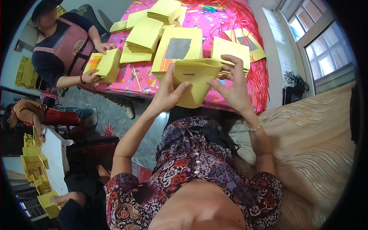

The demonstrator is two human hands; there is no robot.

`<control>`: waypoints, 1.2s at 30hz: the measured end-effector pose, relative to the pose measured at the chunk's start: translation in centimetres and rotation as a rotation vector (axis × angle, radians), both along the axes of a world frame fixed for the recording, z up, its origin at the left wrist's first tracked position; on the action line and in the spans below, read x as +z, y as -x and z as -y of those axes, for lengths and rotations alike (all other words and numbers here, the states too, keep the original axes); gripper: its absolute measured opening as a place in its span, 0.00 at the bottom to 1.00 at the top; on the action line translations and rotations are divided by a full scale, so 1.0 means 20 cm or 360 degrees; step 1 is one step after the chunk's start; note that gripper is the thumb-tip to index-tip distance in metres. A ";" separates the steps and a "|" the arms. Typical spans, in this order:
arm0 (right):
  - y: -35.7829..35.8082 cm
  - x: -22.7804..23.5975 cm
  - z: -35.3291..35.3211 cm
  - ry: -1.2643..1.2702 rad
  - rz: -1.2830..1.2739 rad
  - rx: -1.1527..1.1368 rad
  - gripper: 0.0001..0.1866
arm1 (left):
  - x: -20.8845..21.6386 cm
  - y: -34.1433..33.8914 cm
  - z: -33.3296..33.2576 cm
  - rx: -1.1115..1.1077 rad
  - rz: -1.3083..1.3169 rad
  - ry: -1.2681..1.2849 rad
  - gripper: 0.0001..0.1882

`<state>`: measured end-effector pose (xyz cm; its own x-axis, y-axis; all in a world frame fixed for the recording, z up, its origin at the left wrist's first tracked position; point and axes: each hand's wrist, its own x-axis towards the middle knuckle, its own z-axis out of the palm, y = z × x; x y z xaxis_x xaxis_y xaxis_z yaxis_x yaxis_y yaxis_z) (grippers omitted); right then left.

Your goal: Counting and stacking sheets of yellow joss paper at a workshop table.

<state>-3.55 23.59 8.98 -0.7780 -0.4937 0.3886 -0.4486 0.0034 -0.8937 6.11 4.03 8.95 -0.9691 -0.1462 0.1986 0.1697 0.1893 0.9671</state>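
Above the near edge of the table I hold a folded yellow paper point(194, 82) with a small grey mark on it. My left hand point(170, 92) grips its left side, thumb in front and fingers behind. At the right edge is my right hand point(234, 86), its fingers spread and curved; the thumb tip is at the paper, though firm contact is unclear. Behind the held paper lies a stack of yellow sheets point(161, 60), its top one bearing a dark grey patch and orange streaks. Another yellow stack point(230, 50) sits to the right.
More yellow stacks point(143, 36) cover the pink patterned table point(134, 86). Red plastic strips point(255, 23) hang along its right side; blue-green scissors point(210, 10) lie at the back. A co-worker point(69, 50) handles yellow papers at the left. Others work by a white table point(55, 153). Patterned upholstery point(303, 138) is beside me.
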 end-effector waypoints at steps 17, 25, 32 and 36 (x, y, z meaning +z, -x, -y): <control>-0.18 -0.17 0.05 0.0486 0.0245 0.0137 0.24 | 0.02 -0.03 -0.14 -0.0010 -0.0054 -0.0060 0.26; -0.15 -0.17 0.03 0.0488 0.0321 0.0140 0.21 | -0.01 0.01 -0.16 -0.0045 -0.0078 -0.0068 0.27; -0.11 -0.16 0.04 0.0513 0.0483 0.0082 0.18 | -0.02 0.09 -0.16 -0.0106 0.0120 -0.0445 0.30; -0.09 -0.19 0.05 0.0566 0.0540 0.0085 0.17 | -0.02 0.11 -0.17 -0.0097 0.0126 -0.0478 0.27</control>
<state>-1.78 22.56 5.26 -0.8671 -0.4192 0.2693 -0.1231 -0.3434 -0.9311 3.84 7.53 8.46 -0.9886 -0.1279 0.0790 0.0939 -0.1151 0.9889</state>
